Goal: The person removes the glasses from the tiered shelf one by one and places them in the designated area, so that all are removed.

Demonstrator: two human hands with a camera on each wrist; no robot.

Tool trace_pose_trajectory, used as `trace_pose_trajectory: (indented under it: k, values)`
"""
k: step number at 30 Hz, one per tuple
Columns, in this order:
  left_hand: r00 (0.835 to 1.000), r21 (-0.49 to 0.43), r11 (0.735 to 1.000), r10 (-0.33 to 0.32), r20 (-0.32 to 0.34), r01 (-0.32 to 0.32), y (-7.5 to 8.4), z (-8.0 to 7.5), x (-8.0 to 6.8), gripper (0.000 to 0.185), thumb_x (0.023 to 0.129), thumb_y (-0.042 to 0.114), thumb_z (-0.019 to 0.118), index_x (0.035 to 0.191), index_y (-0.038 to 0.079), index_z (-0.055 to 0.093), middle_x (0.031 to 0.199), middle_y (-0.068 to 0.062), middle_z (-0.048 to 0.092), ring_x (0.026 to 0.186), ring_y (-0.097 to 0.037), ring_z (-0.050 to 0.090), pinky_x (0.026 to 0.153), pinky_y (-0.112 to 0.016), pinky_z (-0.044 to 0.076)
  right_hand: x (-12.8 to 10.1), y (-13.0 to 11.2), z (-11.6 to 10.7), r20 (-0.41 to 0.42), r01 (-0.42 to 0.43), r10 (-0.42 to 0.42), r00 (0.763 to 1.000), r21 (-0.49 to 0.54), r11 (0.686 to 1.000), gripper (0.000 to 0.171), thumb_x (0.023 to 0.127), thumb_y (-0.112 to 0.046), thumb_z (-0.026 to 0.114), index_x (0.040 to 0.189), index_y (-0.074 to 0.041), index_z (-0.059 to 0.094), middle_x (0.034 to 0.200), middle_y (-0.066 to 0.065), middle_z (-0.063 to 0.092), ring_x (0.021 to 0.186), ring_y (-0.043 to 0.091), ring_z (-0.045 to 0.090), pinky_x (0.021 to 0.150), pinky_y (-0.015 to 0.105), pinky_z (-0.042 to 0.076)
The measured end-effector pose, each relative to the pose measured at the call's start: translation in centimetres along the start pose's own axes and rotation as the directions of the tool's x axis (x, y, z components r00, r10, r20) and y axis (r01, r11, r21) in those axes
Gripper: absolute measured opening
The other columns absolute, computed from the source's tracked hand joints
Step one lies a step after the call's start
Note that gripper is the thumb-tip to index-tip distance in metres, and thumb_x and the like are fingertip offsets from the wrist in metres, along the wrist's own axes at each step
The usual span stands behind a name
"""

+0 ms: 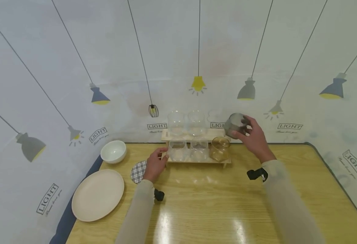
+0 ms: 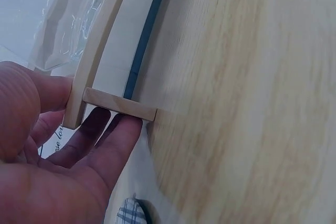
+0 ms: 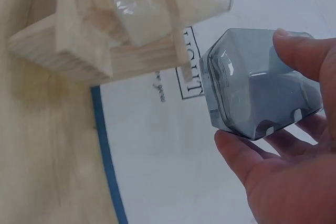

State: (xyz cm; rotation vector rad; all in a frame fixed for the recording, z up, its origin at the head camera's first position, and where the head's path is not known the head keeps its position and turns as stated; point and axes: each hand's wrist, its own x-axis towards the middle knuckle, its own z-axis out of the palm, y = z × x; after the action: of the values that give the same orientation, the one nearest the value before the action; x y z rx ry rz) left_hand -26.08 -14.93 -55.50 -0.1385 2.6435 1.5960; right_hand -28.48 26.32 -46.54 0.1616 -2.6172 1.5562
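A two-tier wooden rack point(image 1: 196, 162) stands at the back of the table. My left hand point(image 1: 156, 165) holds its left end, with the thumb at the shelf point(image 2: 97, 40) edge and fingers against the short leg point(image 2: 119, 102). A smoky grey glass point(image 1: 235, 123) is in my right hand point(image 1: 256, 138), off the right end of the upper tier. In the right wrist view, thumb and fingers grip the faceted grey glass point(image 3: 252, 82) from its sides. The lower tier carries clear glasses point(image 1: 178, 150) and an amber glass point(image 1: 220, 149); two clear glasses point(image 1: 196, 122) stand on the upper tier.
Left of the rack lie a checked round coaster point(image 1: 138, 172), a white bowl point(image 1: 113, 151) and a large pale plate point(image 1: 98, 195). Close behind the rack is a wall covering point(image 1: 178, 51) printed with lamps. The wooden table point(image 1: 209, 203) extends in front.
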Motion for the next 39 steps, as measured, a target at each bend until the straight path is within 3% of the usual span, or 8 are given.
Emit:
trace_pose_trajectory:
  k: [12, 18, 21, 24, 28, 31, 34, 39]
  values:
    - [1.000, 0.003, 1.000, 0.009, -0.007, -0.009, -0.2, -0.1, 0.1, 0.037, 0.107, 0.029, 0.065, 0.144, 0.025, 0.064, 0.149, -0.011, 0.061, 0.136, -0.036, 0.059, 0.097, -0.051, 0.058, -5.7, 4.7, -1.8, 0.006, -0.044, 0.045, 0.999, -0.072, 0.996, 0.096, 0.103, -0.047, 0.068, 0.172, -0.016, 0.008, 0.171, 0.023, 0.029, 0.149, 0.054, 0.039, 0.109, 0.068, 0.045]
    - [1.000, -0.008, 1.000, 0.006, -0.007, -0.006, 0.0, 0.1, 0.3, 0.038, 0.107, 0.031, 0.066, 0.144, 0.026, 0.063, 0.150, -0.010, 0.061, 0.134, -0.034, 0.060, 0.092, -0.047, 0.060, -7.3, 6.8, -2.2, 0.016, -0.077, 0.079, 0.997, -0.089, 0.993, 0.094, 0.104, -0.045, 0.068, 0.171, -0.012, 0.011, 0.165, 0.026, 0.033, 0.146, 0.057, 0.041, 0.109, 0.066, 0.045]
    - [1.000, -0.009, 1.000, 0.001, -0.013, -0.001, 0.2, -0.1, 0.3, 0.037, 0.107, 0.031, 0.066, 0.143, 0.026, 0.064, 0.150, -0.009, 0.061, 0.135, -0.034, 0.060, 0.094, -0.048, 0.059, -7.6, 8.0, -2.1, 0.033, -0.076, 0.079, 0.996, -0.083, 0.994, 0.093, 0.103, -0.044, 0.069, 0.170, -0.011, 0.015, 0.165, 0.026, 0.034, 0.145, 0.055, 0.044, 0.104, 0.038, 0.056]
    - [1.000, -0.011, 1.000, -0.001, -0.008, 0.001, 0.2, 0.0, 0.3, 0.037, 0.107, 0.030, 0.066, 0.143, 0.026, 0.064, 0.149, -0.010, 0.061, 0.135, -0.034, 0.060, 0.093, -0.047, 0.060, -7.9, 9.4, -1.9, 0.053, -0.086, 0.089, 0.995, -0.059, 0.995, 0.093, 0.102, -0.043, 0.071, 0.170, -0.012, 0.015, 0.167, 0.025, 0.033, 0.144, 0.053, 0.046, 0.090, 0.012, 0.051]
    - [1.000, -0.017, 1.000, -0.016, -0.005, 0.016, 0.1, 0.2, 0.2, 0.036, 0.107, 0.029, 0.065, 0.143, 0.024, 0.064, 0.147, -0.010, 0.062, 0.132, -0.033, 0.061, 0.087, -0.042, 0.061, -8.1, 10.7, -1.5, 0.080, -0.109, 0.110, 0.991, -0.015, 0.994, 0.094, 0.102, -0.043, 0.071, 0.170, -0.011, 0.014, 0.168, 0.024, 0.030, 0.147, 0.052, 0.043, 0.087, 0.007, 0.047]
    - [1.000, -0.016, 1.000, -0.021, -0.003, 0.021, 0.0, 0.2, 0.1, 0.037, 0.107, 0.029, 0.065, 0.144, 0.025, 0.063, 0.148, -0.009, 0.061, 0.133, -0.033, 0.061, 0.088, -0.041, 0.060, -8.2, 11.0, -1.3, 0.090, -0.119, 0.119, 0.989, -0.009, 0.993, 0.092, 0.103, -0.041, 0.070, 0.169, -0.009, 0.014, 0.168, 0.025, 0.029, 0.147, 0.052, 0.042, 0.092, 0.013, 0.049]
    - [1.000, -0.011, 1.000, -0.013, 0.005, 0.013, 0.0, 0.3, 0.1, 0.038, 0.107, 0.031, 0.065, 0.144, 0.027, 0.063, 0.150, -0.009, 0.060, 0.135, -0.033, 0.060, 0.090, -0.044, 0.060, -8.4, 11.1, -1.4, 0.098, -0.125, 0.128, 0.987, -0.033, 0.992, 0.091, 0.104, -0.041, 0.067, 0.168, -0.007, 0.012, 0.168, 0.026, 0.028, 0.148, 0.053, 0.041, 0.106, 0.036, 0.052]
    - [1.000, 0.002, 1.000, -0.005, 0.004, 0.005, -0.1, 0.2, 0.2, 0.037, 0.108, 0.032, 0.064, 0.145, 0.028, 0.062, 0.151, -0.010, 0.059, 0.137, -0.034, 0.058, 0.097, -0.051, 0.057, -8.4, 11.1, -1.6, 0.129, -0.120, 0.127, 0.983, -0.063, 0.991, 0.091, 0.106, -0.041, 0.064, 0.168, -0.006, 0.007, 0.168, 0.029, 0.025, 0.149, 0.058, 0.035, 0.115, 0.069, 0.037]
